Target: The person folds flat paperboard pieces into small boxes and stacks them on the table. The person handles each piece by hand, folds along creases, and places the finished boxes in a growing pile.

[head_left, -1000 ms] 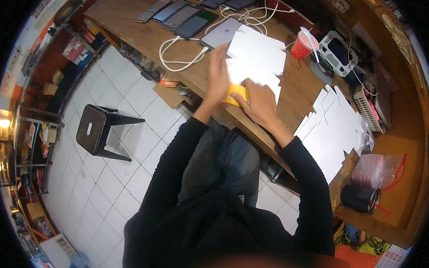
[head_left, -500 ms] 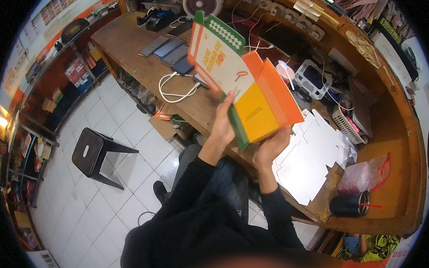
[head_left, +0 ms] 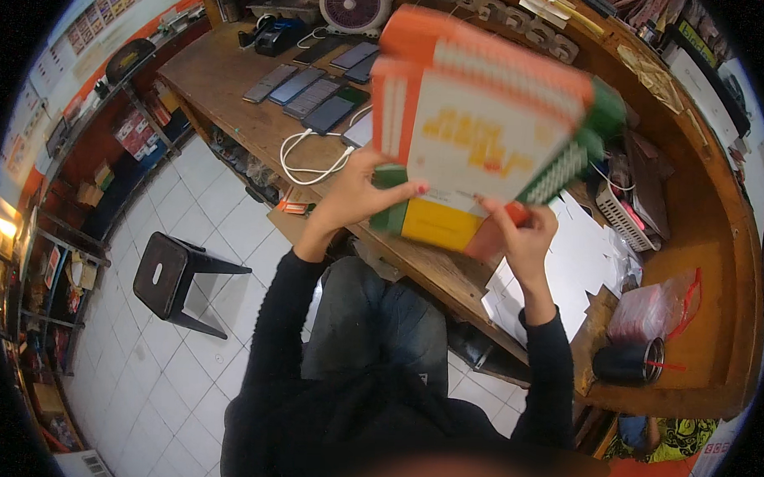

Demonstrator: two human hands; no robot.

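Observation:
Raised over the desk is a printed cardboard box blank (head_left: 479,107), coloured orange, cream, green and yellow, with creased flaps; its upper part is blurred by motion. My left hand (head_left: 358,196) grips its lower left edge, thumb across the front and fingers behind. At the lower right corner, my right hand (head_left: 527,235) pinches the card near a small orange flap. Below, white die-cut card sheets (head_left: 557,278) lie flat on the desk, partly covered by the blank and my right hand.
Several phones (head_left: 307,97) lie in rows on the wooden desk (head_left: 211,64), beside a white cable (head_left: 296,164) and a fan (head_left: 356,4). At the right are a white basket (head_left: 622,217), a bagged pink pack (head_left: 640,313) and a dark tumbler (head_left: 626,362). A black stool (head_left: 166,277) stands left.
The blank has been turned and spread so its printed face lies broad toward me. My left hand moved left, and my right hand shifted right, onto the lower right corner.

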